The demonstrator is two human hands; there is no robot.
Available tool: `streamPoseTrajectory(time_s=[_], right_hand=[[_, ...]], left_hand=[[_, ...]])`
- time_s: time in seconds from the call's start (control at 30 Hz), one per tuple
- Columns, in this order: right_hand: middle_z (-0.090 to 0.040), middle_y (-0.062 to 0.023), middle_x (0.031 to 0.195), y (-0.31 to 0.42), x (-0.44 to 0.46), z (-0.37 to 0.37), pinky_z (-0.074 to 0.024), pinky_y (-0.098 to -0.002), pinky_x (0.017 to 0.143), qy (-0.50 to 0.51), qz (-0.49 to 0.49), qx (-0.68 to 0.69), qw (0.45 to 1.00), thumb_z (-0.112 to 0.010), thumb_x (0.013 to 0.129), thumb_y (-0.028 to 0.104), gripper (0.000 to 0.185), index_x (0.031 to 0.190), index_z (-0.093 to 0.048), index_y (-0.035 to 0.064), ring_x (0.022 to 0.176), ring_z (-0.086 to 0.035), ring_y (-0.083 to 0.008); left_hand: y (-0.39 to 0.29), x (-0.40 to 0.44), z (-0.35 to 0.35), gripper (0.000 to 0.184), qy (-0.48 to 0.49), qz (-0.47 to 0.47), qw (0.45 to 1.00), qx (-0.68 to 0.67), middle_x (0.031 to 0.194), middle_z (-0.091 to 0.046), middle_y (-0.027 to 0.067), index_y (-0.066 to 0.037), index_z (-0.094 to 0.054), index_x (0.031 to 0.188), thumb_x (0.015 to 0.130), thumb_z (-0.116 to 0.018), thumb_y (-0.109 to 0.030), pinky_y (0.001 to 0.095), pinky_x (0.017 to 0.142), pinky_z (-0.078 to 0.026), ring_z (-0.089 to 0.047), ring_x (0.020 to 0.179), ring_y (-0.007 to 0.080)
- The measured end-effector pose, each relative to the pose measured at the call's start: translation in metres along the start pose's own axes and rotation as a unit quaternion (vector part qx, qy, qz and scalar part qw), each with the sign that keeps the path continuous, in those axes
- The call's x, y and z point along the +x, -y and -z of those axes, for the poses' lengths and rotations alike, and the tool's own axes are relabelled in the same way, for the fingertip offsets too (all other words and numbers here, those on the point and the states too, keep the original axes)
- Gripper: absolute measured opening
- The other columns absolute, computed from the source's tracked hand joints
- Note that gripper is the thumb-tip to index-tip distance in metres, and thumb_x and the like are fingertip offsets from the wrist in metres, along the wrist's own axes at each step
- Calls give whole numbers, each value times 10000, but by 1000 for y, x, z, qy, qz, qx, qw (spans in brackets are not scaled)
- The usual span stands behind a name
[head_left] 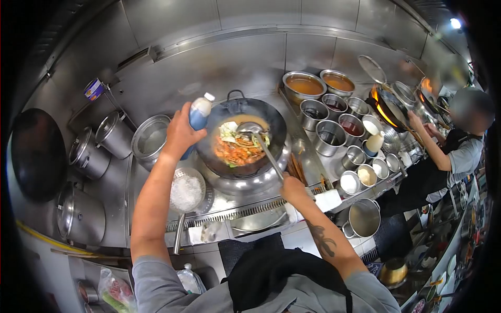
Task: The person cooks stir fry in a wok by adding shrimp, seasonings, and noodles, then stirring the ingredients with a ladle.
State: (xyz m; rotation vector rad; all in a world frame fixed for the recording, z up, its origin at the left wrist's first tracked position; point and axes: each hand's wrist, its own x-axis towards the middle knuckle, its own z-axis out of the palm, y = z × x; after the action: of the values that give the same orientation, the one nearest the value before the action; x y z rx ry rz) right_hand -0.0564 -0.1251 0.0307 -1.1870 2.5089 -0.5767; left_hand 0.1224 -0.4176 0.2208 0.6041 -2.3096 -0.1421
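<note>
My left hand (182,131) is closed around a squeeze bottle (200,112) with a white cap and blue lower part, held up at the left rim of a wok (207,151). In the wok lie orange-red shreds (232,149), pale cabbage-like pieces (228,130) and brownish liquid. My right hand (295,189) grips the handle of a ladle (271,156), whose bowl rests among the food near the wok's middle. Below my left hand, a strainer (180,229) holds white shredded food (186,193).
Metal pots of orange liquid (304,86) and several seasoning containers (330,136) stand right of the wok. Lidded pots (114,134) stand at left, beside an open pot (151,140). At far right, a person (459,151) works at a flaming wok (389,107).
</note>
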Motion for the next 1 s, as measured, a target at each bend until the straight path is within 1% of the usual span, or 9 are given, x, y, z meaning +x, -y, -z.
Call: streamPoseTrajectory(time_s=[0.13,0.17,0.27,0.4,0.5,0.57,0.77,0.87,1.0], right_hand=[[-634,-162,741,7,-15,11,-522,-403,617,-111,135,145,974,-581,795,65,252,1018,-505,-26,666,-651,-311],[-577,-82,686,14,-24,23,-470,-306,477,-37,90,313,945,-587,811,52,186,973,-516,-4,503,-567,-192],[-515,-23,660,49,-42,61,-401,-233,410,100,-28,578,809,-576,840,45,139,971,-534,24,446,-493,-104],[-522,-30,706,54,-51,78,-400,-242,411,190,-81,683,701,-579,862,35,188,1045,-539,19,452,-492,-107],[-525,-36,734,59,-58,84,-406,-262,426,229,-88,714,656,-575,873,47,273,1138,-519,11,454,-473,-107],[-529,-39,751,58,-60,84,-410,-262,430,245,-94,730,631,-569,876,45,303,1171,-511,7,476,-495,-111],[-531,-38,779,56,-63,86,-421,-275,440,261,-98,759,588,-559,889,57,318,1198,-495,11,511,-514,-112],[-530,-32,782,54,-61,86,-422,-276,444,269,-95,773,567,-551,897,68,313,1198,-488,10,526,-514,-110],[-518,-21,780,53,-61,87,-419,-269,454,281,-102,793,530,-528,910,85,329,1223,-457,8,536,-494,-101]], left_hand=[[33,-11,-12,787,58,10,996,72,988,-578,234,-78,-459,1280,582,-792,-226,464,774,-506,-598,911,419],[41,-13,-19,795,74,22,993,91,998,-575,230,-85,-465,1273,570,-806,-232,466,775,-506,-601,902,407],[56,-17,-38,805,132,41,979,148,1025,-576,221,-87,-460,1276,570,-814,-237,483,789,-501,-603,917,405],[57,-14,-59,790,195,28,948,250,1018,-584,185,-106,-464,1264,580,-828,-257,465,780,-497,-615,927,358],[61,-18,-75,753,198,-4,924,328,1005,-586,160,-119,-470,1253,601,-819,-262,449,770,-491,-618,925,327],[65,-18,-83,725,194,-19,914,356,995,-586,147,-124,-477,1243,614,-810,-261,441,766,-487,-618,919,313],[67,-17,-92,869,227,-15,897,379,1044,-581,158,-105,-427,1296,568,-859,-303,435,795,-492,-607,977,323],[63,-16,-90,683,213,-27,909,358,997,-584,159,-118,-483,1233,632,-789,-228,464,764,-494,-611,935,324],[58,-14,-88,722,230,-27,904,360,1013,-585,157,-115,-472,1242,614,-806,-238,467,771,-499,-610,945,329]])
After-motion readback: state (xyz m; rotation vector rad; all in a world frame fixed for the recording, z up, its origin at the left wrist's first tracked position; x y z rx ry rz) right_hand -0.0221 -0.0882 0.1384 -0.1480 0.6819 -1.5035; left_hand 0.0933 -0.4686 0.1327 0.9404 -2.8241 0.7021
